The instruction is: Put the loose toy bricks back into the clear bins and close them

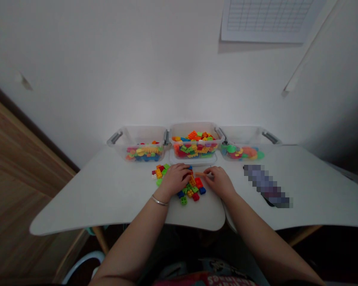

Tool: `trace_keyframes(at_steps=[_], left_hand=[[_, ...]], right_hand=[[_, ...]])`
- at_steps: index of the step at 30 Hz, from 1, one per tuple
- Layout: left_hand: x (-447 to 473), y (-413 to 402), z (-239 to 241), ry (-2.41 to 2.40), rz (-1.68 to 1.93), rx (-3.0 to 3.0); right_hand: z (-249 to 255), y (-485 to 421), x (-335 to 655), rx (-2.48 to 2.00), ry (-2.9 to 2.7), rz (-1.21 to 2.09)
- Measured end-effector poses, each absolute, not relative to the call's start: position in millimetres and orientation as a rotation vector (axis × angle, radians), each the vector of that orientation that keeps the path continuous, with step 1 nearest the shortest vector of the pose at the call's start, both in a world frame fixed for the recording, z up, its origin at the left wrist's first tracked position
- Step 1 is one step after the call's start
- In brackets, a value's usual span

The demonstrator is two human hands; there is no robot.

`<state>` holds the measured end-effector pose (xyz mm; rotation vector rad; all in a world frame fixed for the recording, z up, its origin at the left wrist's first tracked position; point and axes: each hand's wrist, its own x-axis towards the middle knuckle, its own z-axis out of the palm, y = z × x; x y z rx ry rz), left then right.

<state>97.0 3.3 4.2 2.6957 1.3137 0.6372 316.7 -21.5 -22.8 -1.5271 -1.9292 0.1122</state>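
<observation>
Colourful toy building bricks [195,196] lie in a loose pile near the middle of the white table. My left hand [176,180] reaches over the left part of this pile, its fingers curled around a brick that they mostly hide. An orange brick [192,181] sits right by those fingertips. To the right of the pile, my right hand [219,180] has its thumb and fingers closed on the end of a thin light-orange piece [200,174], which points toward my left hand. Red and blue bricks lie just below it.
Three clear plastic bins stand along the wall: a left bin [144,135], a middle bin [197,135] heaped with bricks, and a right bin [244,137] with rounded pieces. A pixelated flat object [267,185] lies on the table [107,198] at right.
</observation>
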Motion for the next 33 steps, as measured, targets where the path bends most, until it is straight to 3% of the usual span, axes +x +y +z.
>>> trace_keyframes(at_steps=[9,19,33], left_hand=[[96.4,3.5,5.4,1.287,0.619,2.698],[96.3,7.3,2.9,1.259,0.61,2.696],[95.8,8.8,-1.0,1.237,0.649,2.694]], right_hand=[[14.3,-14.5,322.3,-1.264,-1.444,0.122],[84.0,79.4,334.6,-1.158,-1.077,0.192],[99.6,116.5,310.8,-1.746,-1.527,0.134]])
